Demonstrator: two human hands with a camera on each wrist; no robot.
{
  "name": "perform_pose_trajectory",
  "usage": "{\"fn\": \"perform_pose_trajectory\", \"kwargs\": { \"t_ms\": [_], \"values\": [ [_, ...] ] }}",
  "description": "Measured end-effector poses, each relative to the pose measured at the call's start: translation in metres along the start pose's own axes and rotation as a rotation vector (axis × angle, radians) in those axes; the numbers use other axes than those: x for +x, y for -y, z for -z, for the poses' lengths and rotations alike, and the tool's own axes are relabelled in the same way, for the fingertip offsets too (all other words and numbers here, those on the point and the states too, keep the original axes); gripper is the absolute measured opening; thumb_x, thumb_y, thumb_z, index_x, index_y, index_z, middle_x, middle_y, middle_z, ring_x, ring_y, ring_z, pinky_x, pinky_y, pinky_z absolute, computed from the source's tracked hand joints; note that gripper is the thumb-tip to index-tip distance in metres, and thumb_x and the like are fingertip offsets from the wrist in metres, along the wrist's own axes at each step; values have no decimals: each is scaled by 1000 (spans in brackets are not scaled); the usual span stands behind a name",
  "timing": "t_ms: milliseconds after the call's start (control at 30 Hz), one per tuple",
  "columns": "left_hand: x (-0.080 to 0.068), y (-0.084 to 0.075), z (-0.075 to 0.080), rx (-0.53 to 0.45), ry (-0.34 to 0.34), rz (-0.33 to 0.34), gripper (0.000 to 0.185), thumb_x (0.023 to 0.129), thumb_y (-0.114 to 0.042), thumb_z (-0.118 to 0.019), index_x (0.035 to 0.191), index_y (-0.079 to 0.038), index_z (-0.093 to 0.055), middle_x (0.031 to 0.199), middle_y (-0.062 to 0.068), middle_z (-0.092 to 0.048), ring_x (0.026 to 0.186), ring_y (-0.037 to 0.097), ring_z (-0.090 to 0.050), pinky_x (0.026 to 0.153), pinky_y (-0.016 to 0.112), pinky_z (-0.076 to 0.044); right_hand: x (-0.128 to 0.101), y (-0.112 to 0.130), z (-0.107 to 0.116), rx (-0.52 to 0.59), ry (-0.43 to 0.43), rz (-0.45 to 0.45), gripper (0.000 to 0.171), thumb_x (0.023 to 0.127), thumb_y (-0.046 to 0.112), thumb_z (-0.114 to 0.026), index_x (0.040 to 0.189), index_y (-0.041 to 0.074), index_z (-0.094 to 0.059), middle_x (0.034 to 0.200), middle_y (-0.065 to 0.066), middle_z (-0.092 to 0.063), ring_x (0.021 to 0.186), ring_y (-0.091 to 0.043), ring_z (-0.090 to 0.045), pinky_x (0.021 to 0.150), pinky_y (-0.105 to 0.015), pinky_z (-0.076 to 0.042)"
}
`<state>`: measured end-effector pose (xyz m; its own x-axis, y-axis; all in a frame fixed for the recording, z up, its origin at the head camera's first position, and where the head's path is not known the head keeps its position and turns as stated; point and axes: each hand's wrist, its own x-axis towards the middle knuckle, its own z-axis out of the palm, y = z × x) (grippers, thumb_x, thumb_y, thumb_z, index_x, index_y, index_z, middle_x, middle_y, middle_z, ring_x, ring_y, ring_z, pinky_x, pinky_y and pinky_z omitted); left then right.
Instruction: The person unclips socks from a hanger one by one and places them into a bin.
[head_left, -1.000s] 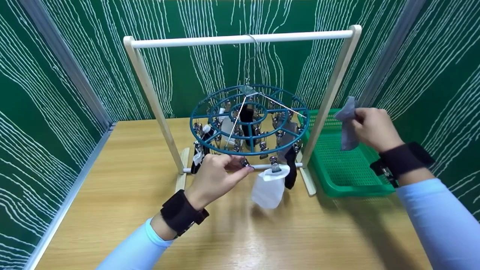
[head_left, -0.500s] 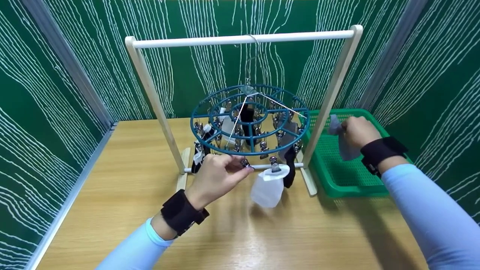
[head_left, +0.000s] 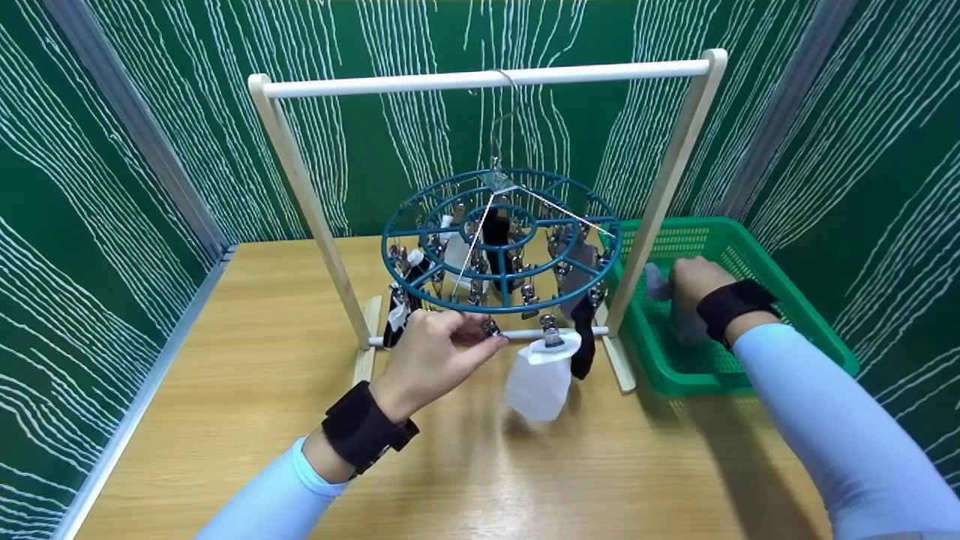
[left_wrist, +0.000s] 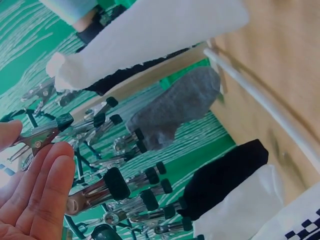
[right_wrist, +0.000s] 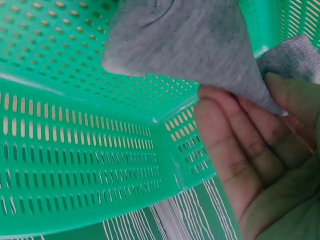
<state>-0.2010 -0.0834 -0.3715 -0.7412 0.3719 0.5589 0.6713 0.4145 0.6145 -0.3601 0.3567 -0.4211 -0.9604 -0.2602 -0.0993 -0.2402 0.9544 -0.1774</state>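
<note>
- Presently the right hand (head_left: 694, 281) is down inside the green basket (head_left: 787, 300), fingers and thumb curled on a grey sock (head_left: 684, 322) that hangs from the grip over the basket floor.
- Seen from the right wrist, that grey sock (right_wrist: 190, 50) is pinched at the fingers (right_wrist: 235, 145) and drapes across the perforated green basket (right_wrist: 75, 155) near an inside corner.
- Meanwhile the left hand (head_left: 435, 356) is raised to the front rim of the teal round clip hanger (head_left: 499, 240), thumb and fingertips closed on a metal clip (head_left: 491, 328) at that rim.
- From the left wrist, the metal clip (left_wrist: 42, 137) sits against the fingers (left_wrist: 37, 195); how tightly it is squeezed cannot be told.
- Just beside that clip to the right, a white sock (head_left: 540, 379) hangs from another clip, with a black sock (head_left: 581, 345) touching its far side.
- More socks, black, white and grey, hang under the hanger's inner rings.
- The hanger hooks over the top bar of a pale wooden rack (head_left: 480, 77), which stands on a wooden table (head_left: 247, 390).
- The basket rests on the table just right of the rack's right post.
</note>
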Motion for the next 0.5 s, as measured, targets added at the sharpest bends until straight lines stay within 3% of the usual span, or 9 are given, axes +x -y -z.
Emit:
{"fn": "perform_pose_trajectory", "kwargs": {
  "t_ms": [133,200,500],
  "values": [
    [0,-1,1,15,0,0,14,92,-8,-87,96,5,-80,89,16,-83,73,24,-80,70,33,-68,8,-5,-14,-11,-52,30,17,99,-1,-66,82,-2,-69,70,-17,-68,61,-25,-61,58,-38,-46],
    [-1,-1,2,23,1,3,14,92,-8,-87,96,4,-81,89,15,-83,73,23,-80,70,29,-67,10,-8,-21,-18,-54,37,17,99,0,-67,82,-2,-66,72,-19,-68,62,-27,-62,59,-40,-47],
    [0,1,2,11,7,-10,12,94,-8,-85,95,4,-81,90,15,-83,75,25,-80,72,37,-68,10,-7,-38,-54,45,60,9,98,-2,-67,91,-7,-65,80,-23,-68,68,-31,-62,64,-44,-50]
  ]
}}
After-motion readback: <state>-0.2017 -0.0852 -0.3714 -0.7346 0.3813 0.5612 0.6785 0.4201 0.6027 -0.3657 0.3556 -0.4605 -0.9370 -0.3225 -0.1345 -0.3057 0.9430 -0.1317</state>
